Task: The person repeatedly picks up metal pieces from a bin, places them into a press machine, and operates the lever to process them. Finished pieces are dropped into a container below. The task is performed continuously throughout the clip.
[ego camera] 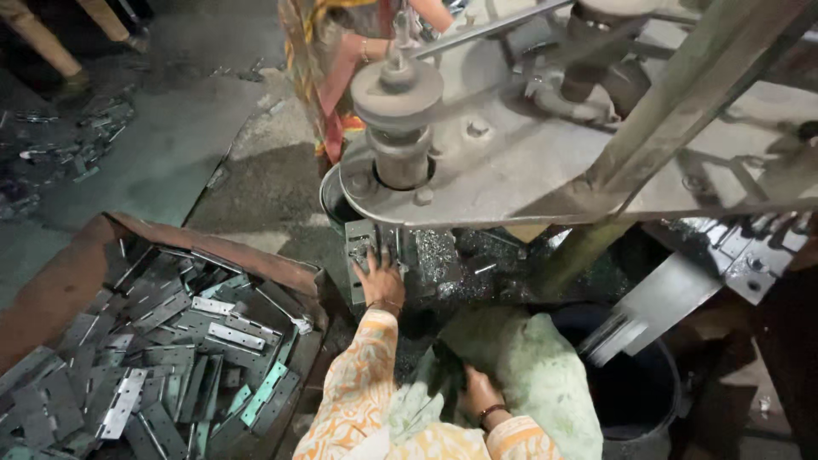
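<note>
Left hand reaching forward, fingers spread — right hand low, seemingly curled

The left hand is pressing a metal plate under the press; at seven o'clock, hinges are filling a bin.

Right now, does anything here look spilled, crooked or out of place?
Yes. Metal plates lie scattered loose on the floor at the far left, away from the heaped box of plates. Metal bits litter the machine bed beside the left hand. The right hand rests in green cloth.
</note>
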